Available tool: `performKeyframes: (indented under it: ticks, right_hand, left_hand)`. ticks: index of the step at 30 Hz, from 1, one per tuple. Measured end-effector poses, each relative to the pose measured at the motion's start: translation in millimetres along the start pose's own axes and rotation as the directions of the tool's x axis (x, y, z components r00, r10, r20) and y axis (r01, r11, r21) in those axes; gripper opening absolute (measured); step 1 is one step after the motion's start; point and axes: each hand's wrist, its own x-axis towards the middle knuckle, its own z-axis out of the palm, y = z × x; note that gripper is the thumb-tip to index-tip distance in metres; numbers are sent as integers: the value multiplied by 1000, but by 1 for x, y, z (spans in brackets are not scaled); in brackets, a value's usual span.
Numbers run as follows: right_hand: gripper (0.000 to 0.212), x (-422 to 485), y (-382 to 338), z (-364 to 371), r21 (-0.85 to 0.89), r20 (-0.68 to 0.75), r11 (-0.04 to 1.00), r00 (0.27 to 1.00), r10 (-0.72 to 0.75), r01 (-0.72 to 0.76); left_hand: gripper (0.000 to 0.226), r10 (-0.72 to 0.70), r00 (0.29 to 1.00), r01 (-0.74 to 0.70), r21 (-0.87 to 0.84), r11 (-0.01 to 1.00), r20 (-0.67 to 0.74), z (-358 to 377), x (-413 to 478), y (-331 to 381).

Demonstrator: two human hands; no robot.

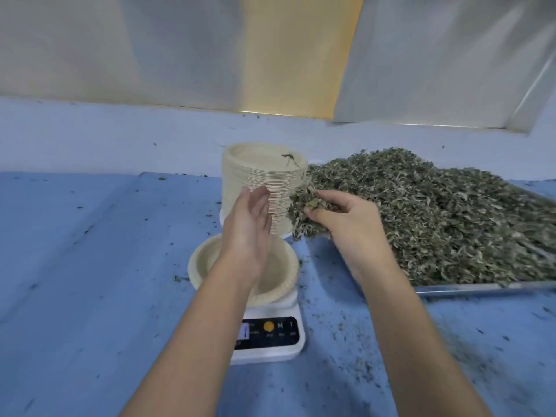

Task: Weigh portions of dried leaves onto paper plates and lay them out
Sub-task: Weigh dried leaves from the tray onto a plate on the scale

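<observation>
A paper plate (207, 257) sits on the kitchen scale (270, 341), which stands on the table (90, 251). Directly behind the scale rises a stack of paper plates (258, 176) with a leaf sprig (290, 159) on top. To the scale's right, just beside it, lies a tray (481, 286) heaped with dried leaves (451, 218).

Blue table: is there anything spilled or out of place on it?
Yes. Leaf crumbs lie scattered over the blue table, mostly around the scale and in front of the tray. One stray sprig lies on top of the plate stack.
</observation>
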Motion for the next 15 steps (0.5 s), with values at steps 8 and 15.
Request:
performKeyframes:
  ticks: [8,15]
  right_hand:
    - [30,-5,8,54,-243,183,970,982,39,6]
    - [28,-13,9,62,-464,253,869,966,-56,171]
  left_hand:
    - [58,148,985,-131,178,975,-86,-51,-11,38]
    - [17,266,947,-167,432,886,-180,-67,-10,36]
